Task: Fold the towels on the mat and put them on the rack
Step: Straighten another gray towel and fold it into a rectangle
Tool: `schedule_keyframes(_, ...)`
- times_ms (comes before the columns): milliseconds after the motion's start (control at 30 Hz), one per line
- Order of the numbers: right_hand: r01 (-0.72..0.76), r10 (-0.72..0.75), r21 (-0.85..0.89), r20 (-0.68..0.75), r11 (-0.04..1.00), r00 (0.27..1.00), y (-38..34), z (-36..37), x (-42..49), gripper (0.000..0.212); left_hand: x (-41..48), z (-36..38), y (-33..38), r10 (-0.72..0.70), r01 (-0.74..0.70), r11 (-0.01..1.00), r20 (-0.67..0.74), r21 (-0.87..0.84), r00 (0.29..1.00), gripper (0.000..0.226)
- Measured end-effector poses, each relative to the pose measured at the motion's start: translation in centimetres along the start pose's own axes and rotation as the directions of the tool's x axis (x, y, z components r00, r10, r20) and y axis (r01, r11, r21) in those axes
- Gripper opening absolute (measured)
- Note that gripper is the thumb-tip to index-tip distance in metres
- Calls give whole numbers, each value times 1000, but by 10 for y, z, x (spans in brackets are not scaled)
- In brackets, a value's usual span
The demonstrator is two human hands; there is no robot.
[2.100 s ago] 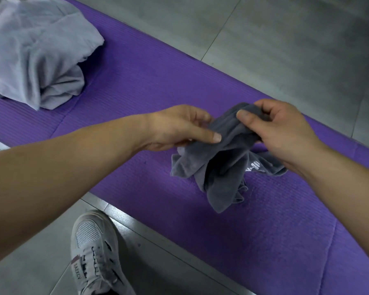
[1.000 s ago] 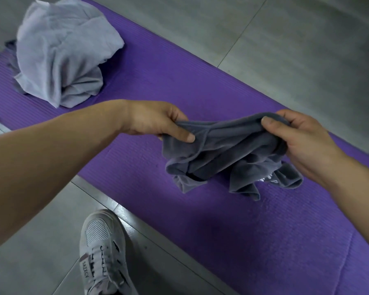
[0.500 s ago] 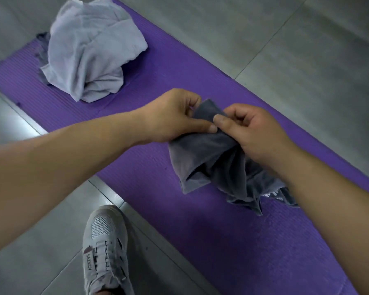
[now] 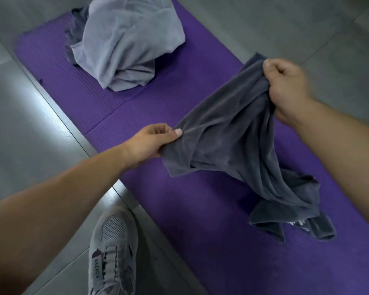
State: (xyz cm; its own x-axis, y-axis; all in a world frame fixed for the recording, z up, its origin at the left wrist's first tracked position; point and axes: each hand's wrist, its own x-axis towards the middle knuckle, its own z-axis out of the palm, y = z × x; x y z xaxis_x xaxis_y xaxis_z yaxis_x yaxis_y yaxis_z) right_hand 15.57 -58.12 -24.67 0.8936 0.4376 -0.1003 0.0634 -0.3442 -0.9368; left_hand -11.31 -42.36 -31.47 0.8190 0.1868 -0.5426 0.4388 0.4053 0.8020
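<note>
1. While I watched through the head view, the dark towel point(image 4: 232, 128) hung stretched above the middle of the mat point(image 4: 200, 241), and its lower end lay bunched on the mat's surface.
2. The left grip point(image 4: 149, 141) pinched one edge of that towel between thumb and curled fingers, over the mat's edge nearest the shoe point(image 4: 113, 248).
3. The right grip point(image 4: 285, 86) was closed like a fist round a gathered part of the towel, raised over the mat's opposite edge.
4. I judged the step in hand to be opening the towel out; no fold showed in it yet.
5. The next move, as I read it, called for finding two true corners, drawing that edge taut and laying the cloth flat on the mat.
6. A pale towel point(image 4: 126, 45) lay crumpled at the mat's far end, untouched.
7. I could not see the rack.
</note>
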Motion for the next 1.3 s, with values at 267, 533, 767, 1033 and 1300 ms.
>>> schedule_keyframes(267,-54,49,-271,-24,961,999,48,24,48,26,3,-42,-13,-220,178,677,-35,714,975,8)
schedule_keyframes(533,-247,244,-315,-48,917,969,92,39,65,29,2,-57,-15,-225,52,939,-489,-341,843,17)
schedule_keyframes(767,-215,201,-142,-107,966,974,76,75,89,16,15,-80,-5,-338,-135,831,-683,-539,648,39)
schedule_keyframes(1033,-432,419,-238,-106,870,902,92,92,92,28,24,-72,-5,-464,129,844,-587,-521,663,28)
schedule_keyframes(1300,-329,317,-136,-108,934,942,77,103,105,4,13,-86,-16,-276,-97,871,-644,-481,714,16)
